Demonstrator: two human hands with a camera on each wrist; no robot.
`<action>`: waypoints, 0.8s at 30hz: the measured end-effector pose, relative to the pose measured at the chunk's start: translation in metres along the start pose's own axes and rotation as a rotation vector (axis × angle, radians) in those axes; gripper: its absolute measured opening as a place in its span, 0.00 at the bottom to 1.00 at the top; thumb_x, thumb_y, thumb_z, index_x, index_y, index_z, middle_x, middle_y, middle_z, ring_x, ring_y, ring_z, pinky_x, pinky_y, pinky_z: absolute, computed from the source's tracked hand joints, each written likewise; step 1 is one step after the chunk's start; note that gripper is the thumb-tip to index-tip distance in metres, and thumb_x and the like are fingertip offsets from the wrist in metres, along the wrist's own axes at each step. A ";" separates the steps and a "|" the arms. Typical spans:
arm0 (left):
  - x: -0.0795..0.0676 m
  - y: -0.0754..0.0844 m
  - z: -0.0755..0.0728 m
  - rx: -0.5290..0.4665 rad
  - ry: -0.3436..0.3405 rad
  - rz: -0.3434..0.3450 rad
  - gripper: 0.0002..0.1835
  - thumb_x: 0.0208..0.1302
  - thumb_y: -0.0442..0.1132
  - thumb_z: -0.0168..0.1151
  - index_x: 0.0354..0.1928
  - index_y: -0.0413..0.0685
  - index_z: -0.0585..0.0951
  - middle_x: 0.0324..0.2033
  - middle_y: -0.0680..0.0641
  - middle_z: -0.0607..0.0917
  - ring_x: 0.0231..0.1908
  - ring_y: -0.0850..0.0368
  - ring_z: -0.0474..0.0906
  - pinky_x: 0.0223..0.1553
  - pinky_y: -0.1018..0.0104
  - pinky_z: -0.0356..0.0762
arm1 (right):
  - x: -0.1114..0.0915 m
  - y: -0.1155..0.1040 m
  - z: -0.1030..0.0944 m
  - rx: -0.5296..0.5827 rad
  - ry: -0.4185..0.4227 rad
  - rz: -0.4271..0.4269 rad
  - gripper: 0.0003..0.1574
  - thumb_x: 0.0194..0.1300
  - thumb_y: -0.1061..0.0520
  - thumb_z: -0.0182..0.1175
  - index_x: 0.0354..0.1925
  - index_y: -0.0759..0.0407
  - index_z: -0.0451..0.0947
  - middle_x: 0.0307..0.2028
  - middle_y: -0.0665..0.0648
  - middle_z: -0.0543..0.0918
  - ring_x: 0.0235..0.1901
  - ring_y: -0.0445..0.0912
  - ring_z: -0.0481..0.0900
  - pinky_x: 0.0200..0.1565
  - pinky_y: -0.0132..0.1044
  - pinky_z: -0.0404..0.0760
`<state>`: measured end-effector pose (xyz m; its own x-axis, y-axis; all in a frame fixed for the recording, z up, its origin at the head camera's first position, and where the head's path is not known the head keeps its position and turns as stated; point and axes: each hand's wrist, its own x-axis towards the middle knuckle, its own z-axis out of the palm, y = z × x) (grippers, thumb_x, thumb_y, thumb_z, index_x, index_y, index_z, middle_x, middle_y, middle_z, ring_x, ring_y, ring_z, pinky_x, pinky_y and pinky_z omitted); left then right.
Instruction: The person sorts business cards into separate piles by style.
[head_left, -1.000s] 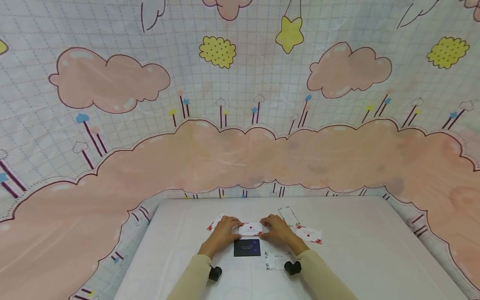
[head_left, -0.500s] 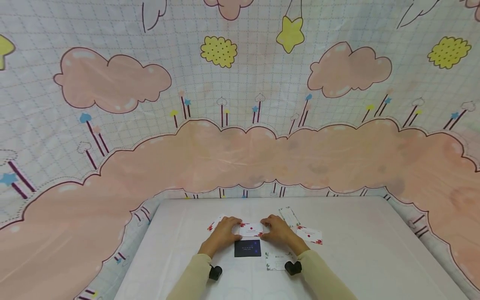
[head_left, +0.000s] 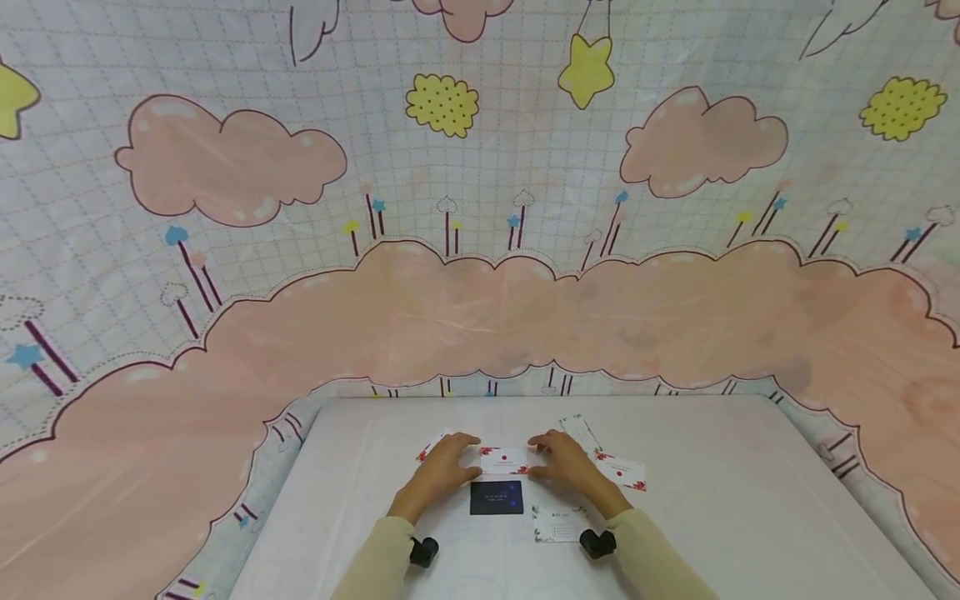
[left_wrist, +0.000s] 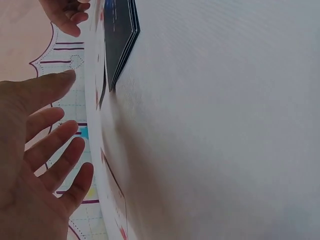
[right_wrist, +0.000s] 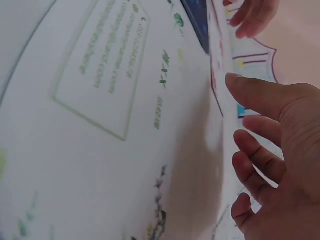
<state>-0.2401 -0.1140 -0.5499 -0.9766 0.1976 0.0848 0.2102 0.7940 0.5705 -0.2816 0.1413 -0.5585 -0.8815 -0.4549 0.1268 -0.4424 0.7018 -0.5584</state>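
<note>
A white card with red flowers at its corners (head_left: 504, 460) lies flat on the table between my two hands. My left hand (head_left: 442, 471) is beside its left edge, fingers spread and relaxed around nothing. On the other side, my right hand (head_left: 572, 468) hovers by the right edge with loosely bent fingers, also holding nothing. Just nearer than the white card lies a small stack of dark blue-black cards (head_left: 497, 497); the left wrist view shows the layered edges of this dark stack (left_wrist: 120, 45).
Another red-flowered card (head_left: 621, 472) lies to the right, a leaf-bordered card (head_left: 579, 429) behind my right hand. A second leaf-bordered card (head_left: 558, 525) sits by the right wrist. My left hand partly hides a further red-flowered card (head_left: 429, 447). A patterned curtain (head_left: 480, 317) hangs behind the table.
Both hands have come off the white card's edges: the right shifted right, the left slightly left. The card stays in place between them.
</note>
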 end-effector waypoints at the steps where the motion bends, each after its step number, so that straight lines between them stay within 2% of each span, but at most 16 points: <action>1: -0.001 0.000 -0.001 0.000 0.013 0.009 0.26 0.58 0.44 0.71 0.59 0.47 0.78 0.60 0.42 0.79 0.64 0.40 0.71 0.66 0.43 0.66 | 0.000 0.000 -0.002 0.005 0.010 -0.010 0.29 0.53 0.52 0.74 0.53 0.58 0.80 0.43 0.53 0.81 0.43 0.47 0.76 0.50 0.49 0.76; 9: -0.008 0.000 -0.004 0.051 0.106 0.049 0.25 0.59 0.45 0.70 0.58 0.47 0.79 0.58 0.43 0.80 0.61 0.43 0.75 0.63 0.45 0.71 | 0.002 -0.003 -0.013 0.036 0.075 -0.069 0.28 0.53 0.52 0.74 0.53 0.55 0.80 0.45 0.52 0.81 0.46 0.48 0.78 0.51 0.49 0.77; 16: -0.019 0.004 -0.013 0.104 0.242 0.076 0.23 0.57 0.43 0.71 0.54 0.45 0.80 0.54 0.44 0.82 0.57 0.45 0.77 0.57 0.48 0.75 | 0.005 -0.015 -0.025 0.037 0.119 -0.146 0.27 0.54 0.53 0.73 0.53 0.56 0.81 0.46 0.53 0.82 0.47 0.50 0.78 0.50 0.49 0.77; 24: -0.028 0.002 -0.022 0.082 0.310 0.021 0.24 0.56 0.44 0.71 0.55 0.47 0.81 0.55 0.45 0.82 0.57 0.45 0.77 0.58 0.48 0.75 | 0.014 -0.030 -0.035 0.079 0.090 -0.124 0.27 0.56 0.51 0.72 0.54 0.53 0.80 0.49 0.53 0.81 0.51 0.51 0.77 0.54 0.51 0.76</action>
<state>-0.2136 -0.1310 -0.5329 -0.9368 0.0395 0.3477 0.2208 0.8376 0.4996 -0.2865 0.1332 -0.5114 -0.8337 -0.4818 0.2700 -0.5377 0.5964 -0.5960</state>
